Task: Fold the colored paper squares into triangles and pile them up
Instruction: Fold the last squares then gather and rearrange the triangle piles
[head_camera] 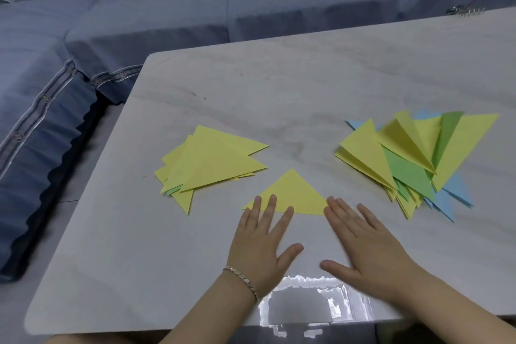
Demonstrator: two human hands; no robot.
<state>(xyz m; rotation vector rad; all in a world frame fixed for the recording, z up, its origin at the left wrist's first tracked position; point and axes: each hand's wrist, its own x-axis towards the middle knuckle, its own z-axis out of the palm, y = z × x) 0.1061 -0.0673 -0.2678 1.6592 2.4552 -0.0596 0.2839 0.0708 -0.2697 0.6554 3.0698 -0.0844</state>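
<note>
Both spread flat, left hand [262, 246] on yellow triangle [290, 193] edge, right hand [371, 243] at its corner

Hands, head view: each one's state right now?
Left hand: open, straight fingers resting on the yellow triangle's near edge.
Right hand: open, fingertips at that triangle's right corner, gripping nothing.
</note>
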